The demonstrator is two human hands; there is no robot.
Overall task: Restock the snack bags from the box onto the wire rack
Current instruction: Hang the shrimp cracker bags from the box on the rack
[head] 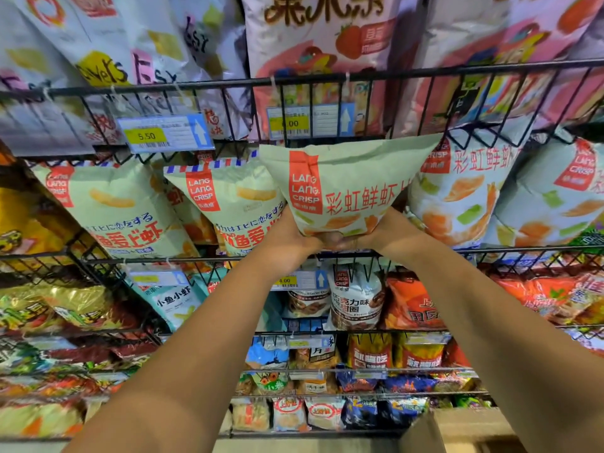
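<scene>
A pale green snack bag (pixel 343 184) with a red "Lang Lang Crisp" label is held up at the second tier of the black wire rack (pixel 327 80). My left hand (pixel 287 233) grips its lower left corner. My right hand (pixel 389 232) grips its lower right corner, and the fingers of both hands meet under the bag. The bag sits between two matching bags: one on its left (pixel 228 204) and one on its right (pixel 457 197). A corner of the cardboard box (pixel 457 429) shows at the bottom right.
Large pink and white bags (pixel 320 44) fill the tier above. Price tags (pixel 165 134) hang from the wire fronts. Lower tiers hold small orange, blue and brown snack packs (pixel 356 302). Yellow bags (pixel 26 220) lie at the far left.
</scene>
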